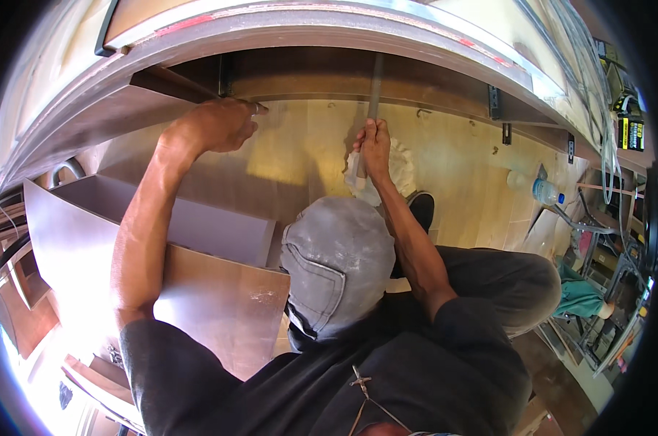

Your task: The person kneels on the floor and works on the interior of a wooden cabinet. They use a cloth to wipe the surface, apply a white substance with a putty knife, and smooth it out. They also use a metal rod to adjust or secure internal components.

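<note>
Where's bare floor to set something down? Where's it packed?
Biggest: floor right of the dark shoe, bordered by brown board, bent leg and water bottle; some specks. Smaller: floor between left hand and the rod in the right hand, beyond the grey panels. Crowded: far right around the green cloth; far left around wooden boards.

Gap right of strip — box blocks left.
</note>
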A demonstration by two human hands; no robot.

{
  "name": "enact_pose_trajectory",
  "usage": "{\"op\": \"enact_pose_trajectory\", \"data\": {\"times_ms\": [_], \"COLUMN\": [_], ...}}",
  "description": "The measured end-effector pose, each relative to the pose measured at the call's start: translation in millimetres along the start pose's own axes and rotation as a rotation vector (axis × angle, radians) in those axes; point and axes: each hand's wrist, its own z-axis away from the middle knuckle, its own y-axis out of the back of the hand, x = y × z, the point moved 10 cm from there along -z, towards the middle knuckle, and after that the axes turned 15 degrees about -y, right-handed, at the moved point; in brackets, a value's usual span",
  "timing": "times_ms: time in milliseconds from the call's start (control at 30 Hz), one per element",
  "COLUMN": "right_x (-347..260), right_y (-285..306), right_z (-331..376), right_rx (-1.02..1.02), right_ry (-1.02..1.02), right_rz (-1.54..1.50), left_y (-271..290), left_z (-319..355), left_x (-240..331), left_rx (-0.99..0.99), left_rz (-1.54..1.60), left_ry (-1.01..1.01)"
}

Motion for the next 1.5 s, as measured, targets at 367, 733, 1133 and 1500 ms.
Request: {"op": "enact_pose_trajectory", "data": {"times_ms": [367, 733, 1133, 1500], "right_x": [8, 0, -16, -22], "right_y": [-28, -19, 60, 81], "right_z": [19, -2, -24, -41], "right_rx": [0.178, 0.164, 0.339, 0.339], "right_ry": [0.194, 0.238, 0.215, 0.119], "right_rz": [0.639, 0.746, 0.544, 0.547], "left_y": [-3, -4, 1, -4], "left_z": [1, 10, 17, 16], "left_x": [-5, -15, -10, -17], "left_rx": [0.043, 0.108, 0.08, 0.039], "left_rz": [-0.002, -0.073, 0.031, 0.023], "left_ry": [-0.022, -0.025, -0.021, 0.019]}}
